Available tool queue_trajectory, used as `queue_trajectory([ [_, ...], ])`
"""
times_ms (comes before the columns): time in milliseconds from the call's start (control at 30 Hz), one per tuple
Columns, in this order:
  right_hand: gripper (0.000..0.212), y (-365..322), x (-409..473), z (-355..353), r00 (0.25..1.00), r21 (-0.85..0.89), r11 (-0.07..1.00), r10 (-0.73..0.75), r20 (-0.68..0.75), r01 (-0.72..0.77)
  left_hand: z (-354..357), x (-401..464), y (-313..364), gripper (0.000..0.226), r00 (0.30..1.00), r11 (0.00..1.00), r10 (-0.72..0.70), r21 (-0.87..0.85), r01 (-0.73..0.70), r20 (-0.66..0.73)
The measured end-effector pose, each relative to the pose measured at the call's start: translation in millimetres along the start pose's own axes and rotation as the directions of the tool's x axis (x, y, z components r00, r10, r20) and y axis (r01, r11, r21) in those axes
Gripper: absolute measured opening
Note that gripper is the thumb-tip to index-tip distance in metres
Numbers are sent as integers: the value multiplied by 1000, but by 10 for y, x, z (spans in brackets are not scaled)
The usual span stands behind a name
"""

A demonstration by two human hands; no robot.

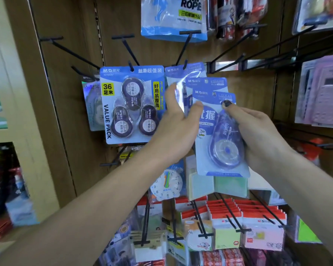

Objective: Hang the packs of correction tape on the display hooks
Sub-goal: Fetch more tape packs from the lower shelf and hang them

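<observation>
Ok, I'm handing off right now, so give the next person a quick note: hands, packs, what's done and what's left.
Right hand: holds the front single pack from its right side, thumb on top.
Left hand: fingers on the pack's left edge, separating it from a second single pack just behind.
Done: a three-roll value pack hangs on its hook; another single pack hangs on the next hook right.
Left: hang both held packs, neither yet on a hook.

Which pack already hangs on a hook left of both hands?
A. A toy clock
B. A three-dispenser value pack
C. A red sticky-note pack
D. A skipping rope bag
B: the value pack, with three dispensers, hangs from a hook left of the left hand.
</observation>
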State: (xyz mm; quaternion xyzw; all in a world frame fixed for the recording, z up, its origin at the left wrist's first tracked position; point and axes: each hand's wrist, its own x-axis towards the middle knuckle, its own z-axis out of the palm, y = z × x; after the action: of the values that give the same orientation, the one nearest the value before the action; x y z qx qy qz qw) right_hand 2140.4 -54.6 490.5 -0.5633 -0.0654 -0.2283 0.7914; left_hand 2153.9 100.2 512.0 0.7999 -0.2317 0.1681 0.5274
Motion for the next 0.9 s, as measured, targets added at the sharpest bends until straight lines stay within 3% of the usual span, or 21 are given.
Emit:
queue_trajectory([
  [133, 20, -42, 157, 108, 999, -31, 999, -21, -31, 20, 111, 79, -98, 65, 970, 968, -197, -125, 215, 144],
  [300, 18, -19, 490, 265, 998, -166, 986, -5, -58, -4, 174, 559, -307, 99, 943, 897, -318, -291, 333, 96],
  [433, 23, -17, 716, 368, 997, -220, 975, 27, -72, -42, 110, 549, -70, 61, 911, 856, -411, -329, 400, 38],
  [500, 26, -16, 781, 382, 996, -257, 964, 57, -70, -73, 95, 594, -73, 54, 896, 838, -441, -335, 430, 46],
  [600, 56, 30, 827, 353, 996, -292, 953, 72, -55, -85, 92, 568, -123, 41, 889, 829, -445, -326, 454, 109],
  [633, 57, 50, 809, 337, 997, -293, 953, 68, -36, -75, 91, 547, -135, 38, 881, 819, -450, -328, 472, 144],
  [700, 42, 74, 713, 322, 998, -277, 959, 58, -16, -61, 102, 482, -156, 33, 885, 821, -436, -330, 465, 163],
  [900, 30, 148, 430, 211, 999, -175, 984, 32, 17, -29, 117, 287, -281, 30, 960, 890, -263, -360, 281, 98],
])
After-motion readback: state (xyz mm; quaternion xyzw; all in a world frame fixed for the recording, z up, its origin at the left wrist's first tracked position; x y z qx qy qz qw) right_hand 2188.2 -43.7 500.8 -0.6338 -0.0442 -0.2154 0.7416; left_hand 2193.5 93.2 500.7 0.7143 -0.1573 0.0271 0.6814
